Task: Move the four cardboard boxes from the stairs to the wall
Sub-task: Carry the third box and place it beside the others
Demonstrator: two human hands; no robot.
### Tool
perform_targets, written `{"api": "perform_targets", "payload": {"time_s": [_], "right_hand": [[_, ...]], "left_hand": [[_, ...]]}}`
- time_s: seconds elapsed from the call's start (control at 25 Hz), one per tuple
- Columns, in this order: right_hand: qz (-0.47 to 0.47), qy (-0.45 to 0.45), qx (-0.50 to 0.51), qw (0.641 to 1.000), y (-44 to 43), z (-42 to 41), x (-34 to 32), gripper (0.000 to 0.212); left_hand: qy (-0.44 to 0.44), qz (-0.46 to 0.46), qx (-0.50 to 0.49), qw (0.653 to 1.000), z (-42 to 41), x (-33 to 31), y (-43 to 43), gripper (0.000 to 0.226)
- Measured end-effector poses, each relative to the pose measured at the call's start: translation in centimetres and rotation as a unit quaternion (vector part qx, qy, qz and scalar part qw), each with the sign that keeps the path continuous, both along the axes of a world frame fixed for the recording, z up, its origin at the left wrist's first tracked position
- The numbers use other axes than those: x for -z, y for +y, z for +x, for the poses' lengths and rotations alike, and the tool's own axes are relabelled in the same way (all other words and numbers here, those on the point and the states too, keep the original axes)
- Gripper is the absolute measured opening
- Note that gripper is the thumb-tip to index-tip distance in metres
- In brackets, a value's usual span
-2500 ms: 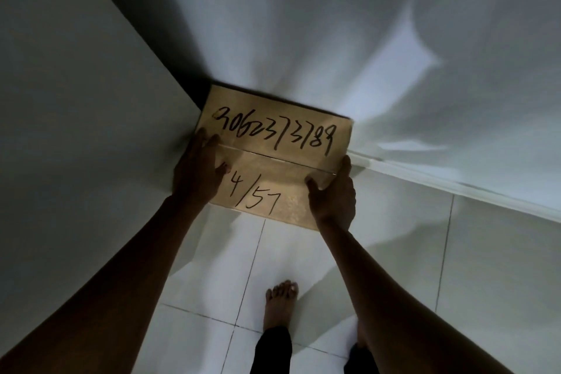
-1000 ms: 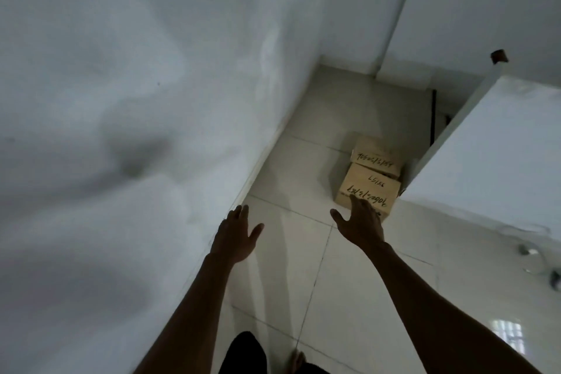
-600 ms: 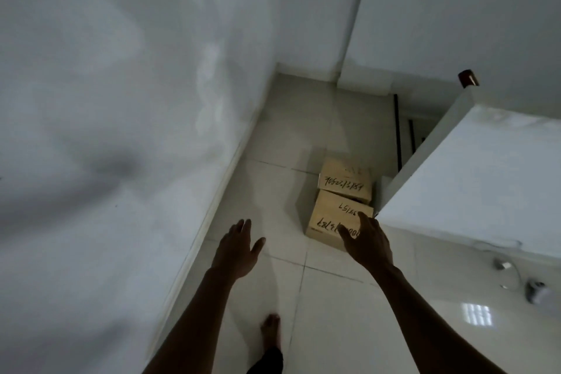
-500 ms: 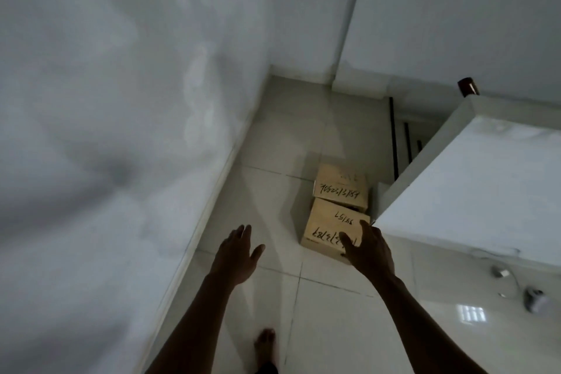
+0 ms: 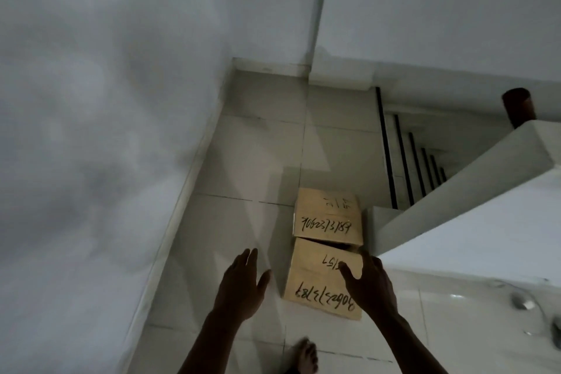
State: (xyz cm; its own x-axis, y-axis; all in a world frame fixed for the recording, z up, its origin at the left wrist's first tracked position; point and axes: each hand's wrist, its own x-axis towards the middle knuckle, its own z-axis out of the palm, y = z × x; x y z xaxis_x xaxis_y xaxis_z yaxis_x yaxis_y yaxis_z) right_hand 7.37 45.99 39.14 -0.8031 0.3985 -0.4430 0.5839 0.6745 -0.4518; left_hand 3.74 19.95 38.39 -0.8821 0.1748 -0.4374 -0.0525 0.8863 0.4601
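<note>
You are reaching both spread, empty hands, left hand (image 5: 241,285) and right hand (image 5: 372,287), over the near box (image 5: 318,278), handwritten numbers upside down, lying end to end with the far box (image 5: 328,217).

Lighting is dim. A plain white wall (image 5: 100,130) runs along the left, meeting a second white wall (image 5: 425,9) at a far corner, with a pale skirting (image 5: 182,206) at its foot. The floor (image 5: 261,143) is glossy light tile with thin grout lines. At right, a white parapet (image 5: 455,222) borders a descending stairwell (image 5: 409,161) with dark-edged steps. A brown post cap (image 5: 517,106) stands above the parapet.
</note>
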Motion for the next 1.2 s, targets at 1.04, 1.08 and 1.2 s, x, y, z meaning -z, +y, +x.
{"api": "perform_targets", "payload": {"time_s": [1.04, 1.08, 1.2], "right_hand": [[-0.058, -0.118, 0.288, 0.949, 9.3, -4.2, 35.3, 0.097], [-0.065, -0.113, 0.279, 0.951, 8.3, -4.9, 31.1, 0.095], [-0.09, -0.094, 0.23, 0.964, 4.9, -6.3, 18.4, 0.093]], "left_hand": [[-0.238, 0.117, -0.204, 0.942, -8.0, 35.2, 11.3, 0.065], [-0.228, 0.113, -0.207, 0.945, -8.3, 31.0, 10.2, 0.065], [-0.189, 0.107, -0.216, 0.952, -8.7, 17.7, 6.2, 0.061]]}}
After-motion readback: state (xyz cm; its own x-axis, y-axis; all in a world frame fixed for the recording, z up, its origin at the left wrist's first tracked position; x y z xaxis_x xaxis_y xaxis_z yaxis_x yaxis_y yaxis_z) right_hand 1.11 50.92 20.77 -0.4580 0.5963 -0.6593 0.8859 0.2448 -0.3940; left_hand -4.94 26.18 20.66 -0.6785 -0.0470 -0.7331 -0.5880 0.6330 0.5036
